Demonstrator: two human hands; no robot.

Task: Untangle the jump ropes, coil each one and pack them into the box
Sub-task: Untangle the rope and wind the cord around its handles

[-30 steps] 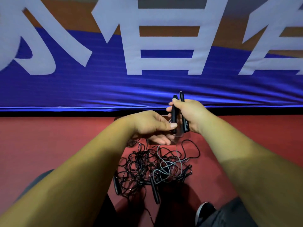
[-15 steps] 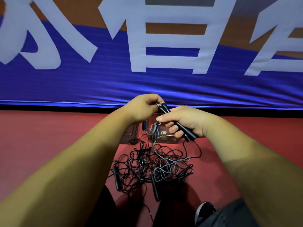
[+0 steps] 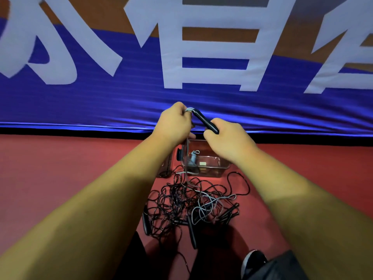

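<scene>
Grey cord (image 3: 189,109) pinched by left hand (image 3: 174,123), right hand (image 3: 228,140) gripping handles (image 3: 204,120). Below them, most ropes (image 3: 187,205) lie tangled outside the box (image 3: 222,165).

The right hand (image 3: 228,138) curls over the lower ends of the slim black plastic rope handles (image 3: 203,120), hiding them; whether one or two cannot be told. At their upper tips the left hand (image 3: 173,124) covers most of the pale grey cord (image 3: 189,109). Below the grip, the right wrist masks the clear plastic box (image 3: 205,168)'s far right corner, and the small pale tag (image 3: 202,163) inside is unreadable.
</scene>
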